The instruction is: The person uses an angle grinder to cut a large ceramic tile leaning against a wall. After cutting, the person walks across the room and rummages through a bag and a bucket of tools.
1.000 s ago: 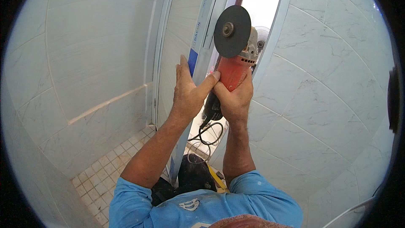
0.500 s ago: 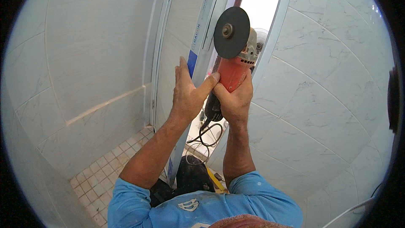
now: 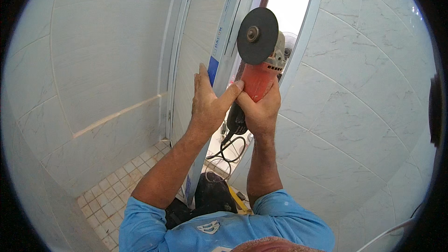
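My right hand is closed round the red body of an angle grinder, held upright with its head at the top. A thin black disc, fixed by a metal nut, faces me beside the edge of the door panel. My left hand lies against that edge, fingers stretched out and pointing up. Its thumb reaches across to the grinder's body. From the grinder's black rear handle a black cord hangs in loops. Whether the disc turns cannot be told.
Right of the narrow door gap stands a marbled tile wall. Another tiled wall rises at the left above a small-tiled floor. A fan shows through the gap. Something yellow lies low by my legs.
The grinder has shifted very slightly to the right. Both hands keep nearly the same place and hold.
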Motion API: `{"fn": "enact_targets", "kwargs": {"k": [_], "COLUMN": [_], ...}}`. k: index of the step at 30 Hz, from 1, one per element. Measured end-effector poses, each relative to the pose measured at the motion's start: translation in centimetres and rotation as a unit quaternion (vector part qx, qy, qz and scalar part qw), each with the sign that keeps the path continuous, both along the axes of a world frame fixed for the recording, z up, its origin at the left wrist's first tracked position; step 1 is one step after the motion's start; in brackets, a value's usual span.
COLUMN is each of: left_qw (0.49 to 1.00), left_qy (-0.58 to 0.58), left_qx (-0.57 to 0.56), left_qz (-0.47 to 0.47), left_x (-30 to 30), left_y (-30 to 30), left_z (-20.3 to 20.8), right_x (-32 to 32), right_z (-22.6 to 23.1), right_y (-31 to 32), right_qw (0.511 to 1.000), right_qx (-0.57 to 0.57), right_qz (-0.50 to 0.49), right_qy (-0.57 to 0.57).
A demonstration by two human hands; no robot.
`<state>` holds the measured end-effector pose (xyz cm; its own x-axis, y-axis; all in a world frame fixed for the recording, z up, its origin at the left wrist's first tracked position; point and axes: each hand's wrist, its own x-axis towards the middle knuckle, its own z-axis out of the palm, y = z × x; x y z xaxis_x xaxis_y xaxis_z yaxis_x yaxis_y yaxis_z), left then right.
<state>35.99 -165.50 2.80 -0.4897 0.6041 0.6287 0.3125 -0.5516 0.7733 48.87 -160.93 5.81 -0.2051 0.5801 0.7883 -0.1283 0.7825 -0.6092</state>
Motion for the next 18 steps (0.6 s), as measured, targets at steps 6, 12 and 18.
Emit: {"fn": "enact_targets", "kwargs": {"k": [6,12,18], "left_qw": [1.0,1.0,1.0], "left_qy": [-0.002,-0.003,-0.007], "left_qx": [0.007,-0.002,-0.001], "left_qz": [0.005,0.008,-0.001], "left_x": [-0.11,-0.12,-0.12], "left_y": [-0.23,-0.18,-0.04], "left_z": [0.02,-0.1,-0.05], "right_x": [-0.02,-0.12,0.0], "right_z": [0.37,0.22,0.32], "right_y": [-0.66,-0.29,-0.42], "right_qw": [1.0,1.0,1.0], "right_qx": [0.002,0.012,0.006], "right_qz": [-0.011,-0.001,-0.01], "right_qy": [-0.003,0.003,-0.003]}}
